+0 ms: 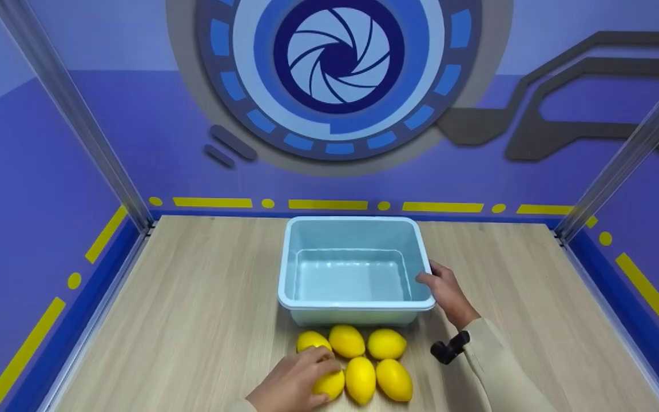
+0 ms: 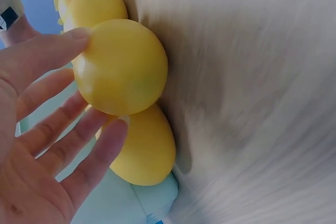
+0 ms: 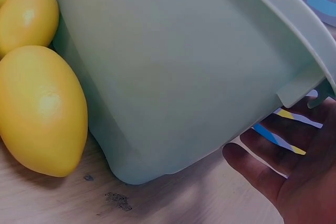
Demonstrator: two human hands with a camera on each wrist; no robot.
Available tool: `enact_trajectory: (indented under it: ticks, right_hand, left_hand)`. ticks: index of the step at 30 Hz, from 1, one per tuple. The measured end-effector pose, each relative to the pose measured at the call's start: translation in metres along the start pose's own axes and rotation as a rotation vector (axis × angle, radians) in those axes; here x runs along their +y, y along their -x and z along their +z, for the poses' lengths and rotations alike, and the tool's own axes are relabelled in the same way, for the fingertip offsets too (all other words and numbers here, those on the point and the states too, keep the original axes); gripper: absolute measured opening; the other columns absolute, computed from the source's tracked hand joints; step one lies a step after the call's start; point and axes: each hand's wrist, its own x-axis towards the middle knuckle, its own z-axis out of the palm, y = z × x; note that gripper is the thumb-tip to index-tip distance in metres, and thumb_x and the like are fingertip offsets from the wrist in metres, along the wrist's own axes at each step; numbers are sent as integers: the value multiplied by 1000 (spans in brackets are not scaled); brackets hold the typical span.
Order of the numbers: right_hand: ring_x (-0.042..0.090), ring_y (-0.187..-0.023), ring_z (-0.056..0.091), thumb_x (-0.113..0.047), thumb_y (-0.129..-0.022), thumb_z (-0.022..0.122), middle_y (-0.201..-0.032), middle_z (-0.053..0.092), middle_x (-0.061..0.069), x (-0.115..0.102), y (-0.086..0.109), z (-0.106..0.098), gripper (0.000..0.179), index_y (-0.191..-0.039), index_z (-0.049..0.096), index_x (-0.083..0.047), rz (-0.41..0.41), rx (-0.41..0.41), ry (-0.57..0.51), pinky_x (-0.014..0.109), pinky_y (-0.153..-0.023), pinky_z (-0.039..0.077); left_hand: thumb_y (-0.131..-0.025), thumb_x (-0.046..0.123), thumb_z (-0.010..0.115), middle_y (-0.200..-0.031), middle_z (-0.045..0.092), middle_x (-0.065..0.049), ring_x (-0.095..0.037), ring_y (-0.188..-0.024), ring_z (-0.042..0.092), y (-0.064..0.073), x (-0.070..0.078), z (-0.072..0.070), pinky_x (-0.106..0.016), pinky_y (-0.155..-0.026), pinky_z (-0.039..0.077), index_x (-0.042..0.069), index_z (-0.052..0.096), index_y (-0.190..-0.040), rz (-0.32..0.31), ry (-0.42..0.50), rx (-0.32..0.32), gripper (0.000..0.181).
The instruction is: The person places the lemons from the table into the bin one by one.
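Note:
A light blue plastic basin (image 1: pixel 358 305) stands on the table with nothing inside it. My right hand (image 1: pixel 448 294) grips its right rim, thumb over the edge and fingers on the outer side, as the right wrist view also shows. In front of the basin, several yellow lemons lie in two short rows. My left hand (image 1: pixel 292 379) holds the front left lemon (image 2: pixel 126 66) between thumb and fingers; it sits against its neighbours. Behind it, the back left lemon (image 1: pixel 312 340) is partly covered by the fingers. Front middle (image 1: pixel 360 380) and front right (image 1: pixel 394 380) lemons lie untouched.
The wooden tabletop (image 1: pixel 192 315) spreads to both sides of the basin. A printed blue wall (image 1: pixel 135 143) rises behind, with metal posts (image 1: pixel 621 154) at the corners. A black device (image 1: pixel 449 347) is strapped at my right wrist.

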Motion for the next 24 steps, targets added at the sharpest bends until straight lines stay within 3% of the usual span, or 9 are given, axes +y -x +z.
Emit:
enact_trajectory:
  ticks: [9,24]
  right_hand:
    - [34,-134,39,-12,-94,46,-155,30,23,0,-2,-1,62,-151,24,1,13,-5,5,51,-116,30]
    - [31,-127,46,-13,-94,47,-150,39,22,3,0,1,60,-151,29,-3,-35,32,17,46,-110,37]
  left_hand:
    - [-84,29,74,-125,55,8,-9,-109,53,-3,2,-1,-31,-86,53,31,59,-128,-3,7,-74,46]
    - [-81,26,76,-119,54,9,-7,-99,52,1,1,-4,-24,-74,51,27,62,-124,13,6,-106,45]
